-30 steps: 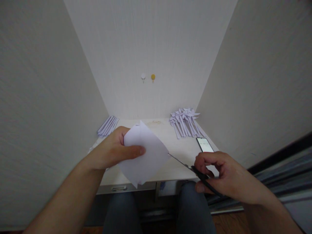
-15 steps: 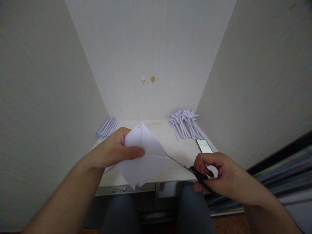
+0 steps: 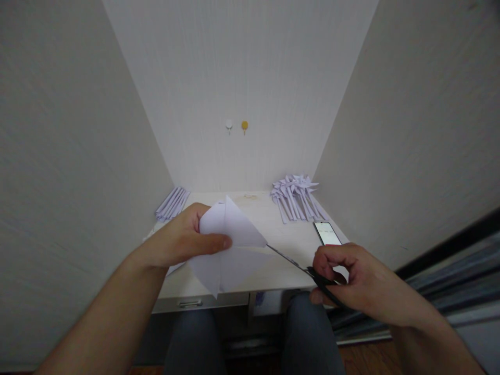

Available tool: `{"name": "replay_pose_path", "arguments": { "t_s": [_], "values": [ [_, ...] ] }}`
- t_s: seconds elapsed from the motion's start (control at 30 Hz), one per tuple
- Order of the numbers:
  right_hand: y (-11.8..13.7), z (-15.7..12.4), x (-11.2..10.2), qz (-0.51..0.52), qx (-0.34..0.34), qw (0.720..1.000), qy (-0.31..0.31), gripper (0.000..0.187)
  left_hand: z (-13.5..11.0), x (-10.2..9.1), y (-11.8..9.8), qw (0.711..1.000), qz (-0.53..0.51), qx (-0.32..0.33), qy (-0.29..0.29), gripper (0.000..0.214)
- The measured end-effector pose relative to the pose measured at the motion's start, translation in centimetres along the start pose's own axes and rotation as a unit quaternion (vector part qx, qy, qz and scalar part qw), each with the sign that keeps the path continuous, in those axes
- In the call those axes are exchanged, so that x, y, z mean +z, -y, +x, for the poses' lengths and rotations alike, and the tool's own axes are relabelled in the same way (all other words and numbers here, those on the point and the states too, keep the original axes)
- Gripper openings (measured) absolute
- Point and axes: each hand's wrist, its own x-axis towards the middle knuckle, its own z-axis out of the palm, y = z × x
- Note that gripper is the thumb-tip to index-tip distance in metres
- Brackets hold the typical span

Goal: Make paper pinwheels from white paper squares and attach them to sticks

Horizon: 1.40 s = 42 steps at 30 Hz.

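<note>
My left hand (image 3: 195, 234) pinches a white sheet of paper (image 3: 242, 229) by its left side, thumb on top, fingers hidden behind. Crease lines cross the sheet, and a slit runs in from its right corner. A pair of scissors with black handles (image 3: 322, 280) is gripped in my right hand (image 3: 347, 276), with fingers and thumb in the loops. The thin blades point left, and their tips meet the sheet's right corner by the slit. The paper is held up above the front of the white desk (image 3: 285, 255).
Rolled paper sticks (image 3: 172, 203) lie in a pile at the desk's back left. Several paper pinwheels (image 3: 295, 195) on sticks are heaped at the back right. A lit phone (image 3: 327, 233) rests near the right wall. Two hooks (image 3: 244, 125) are on the back wall.
The scissors have shifted slightly at the sheet's right corner, and the sheet's lower flap has swung a little. Red now shows at the bottom of the phone's screen. My left hand barely moves.
</note>
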Motion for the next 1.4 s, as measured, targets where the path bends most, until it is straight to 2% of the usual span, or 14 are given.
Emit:
{"name": "replay_pose_path", "arguments": {
  "t_s": [0.13,0.3,0.4,0.47,0.53,0.67,0.8,1.0,1.1,1.17,1.2,1.27,1.33,1.4],
  "values": [
    [-0.1,-0.1,-0.2,-0.003,-0.007,1.0,0.009,0.031,0.1,0.0,0.1,1.0,-0.005,-0.009,0.004,0.012],
    [-1.3,0.4,-0.9,-0.018,0.002,1.0,0.012,0.03,0.2,0.0,0.4,0.999,0.023,-0.004,-0.026,0.02],
    [-1.2,1.6,-0.7,0.061,-0.013,0.996,-0.061,0.029,0.7,0.5,0.6,0.998,0.052,-0.042,0.002,0.018],
    [-0.4,2.7,0.0,0.158,-0.035,0.977,-0.139,0.032,1.2,1.2,0.6,0.993,0.086,-0.068,0.036,0.013],
    [0.6,3.8,0.9,0.221,-0.067,0.96,-0.159,0.036,1.8,2.0,0.7,0.987,0.113,-0.087,0.069,0.011],
    [2.1,5.3,2.5,0.274,-0.075,0.949,-0.138,0.043,2.9,3.2,0.8,0.976,0.156,-0.11,0.106,0.01],
    [2.6,5.9,3.1,0.298,-0.072,0.945,-0.111,0.042,3.6,3.8,0.6,0.961,0.219,-0.11,0.132,0.01],
    [2.5,5.8,3.2,0.288,-0.047,0.948,-0.124,0.041,3.7,3.3,0.6,0.96,0.215,-0.104,0.143,0.009],
    [1.3,6.2,3.0,0.303,-0.072,0.928,-0.205,0.038,3.4,2.2,1.8,0.986,0.113,-0.076,0.092,0.033],
    [0.1,6.9,3.0,0.329,-0.086,0.891,-0.302,0.036,3.2,1.8,3.2,0.999,-0.009,-0.032,-0.004,0.059],
    [-0.5,7.4,3.2,0.348,-0.089,0.864,-0.353,0.036,3.2,1.9,4.2,0.996,-0.067,-0.014,-0.054,0.062],
    [-1.6,8.5,3.8,0.392,-0.086,0.808,-0.431,0.036,3.4,2.7,6.2,0.97,-0.18,0.058,-0.153,0.053],
    [-2.5,9.6,4.8,0.415,-0.076,0.783,-0.457,0.036,3.7,4.4,8.1,0.944,-0.254,0.109,-0.183,0.06],
    [-3.0,10.4,6.2,0.431,-0.062,0.773,-0.462,0.035,4.2,6.4,9.7,0.941,-0.248,0.133,-0.186,0.071]
  ]
}}
